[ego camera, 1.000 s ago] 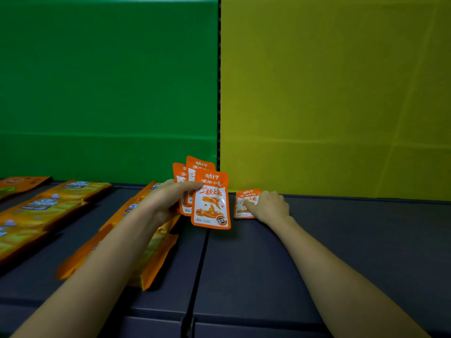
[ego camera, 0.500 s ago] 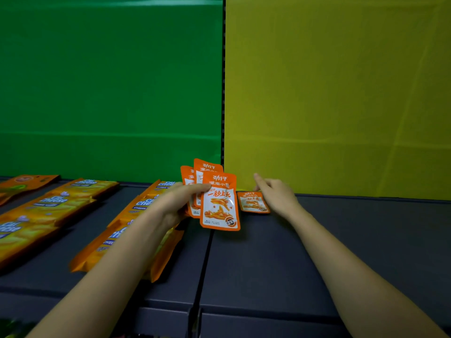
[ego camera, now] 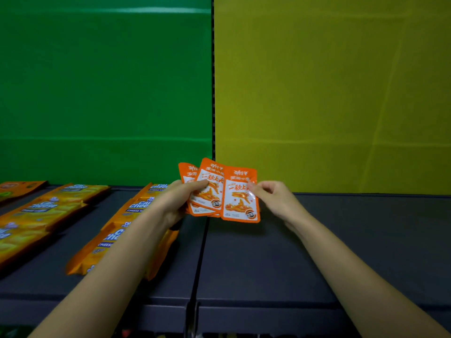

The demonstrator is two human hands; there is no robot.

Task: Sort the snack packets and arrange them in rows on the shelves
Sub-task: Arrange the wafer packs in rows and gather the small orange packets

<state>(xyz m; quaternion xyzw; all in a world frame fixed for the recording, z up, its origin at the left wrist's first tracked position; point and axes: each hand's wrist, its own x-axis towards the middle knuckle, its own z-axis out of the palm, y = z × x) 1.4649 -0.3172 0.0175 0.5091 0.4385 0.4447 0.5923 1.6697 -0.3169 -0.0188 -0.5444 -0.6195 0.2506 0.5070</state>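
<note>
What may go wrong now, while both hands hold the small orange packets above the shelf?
1. The left hand holds a loose fan of small orange packets; as the right hand pulls the front packet, others may slip out.
2. A dropped packet may land among the cheese packets close on the left, mixing the two sorts.

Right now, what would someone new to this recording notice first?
The backdrop: a bright green panel on the left meeting a yellow panel on the right. At centre, the left hand holds a fan of small orange snack packets, while the right hand pinches the front packet. Rows of orange cheese packets lie on the dark shelf at left.
</note>
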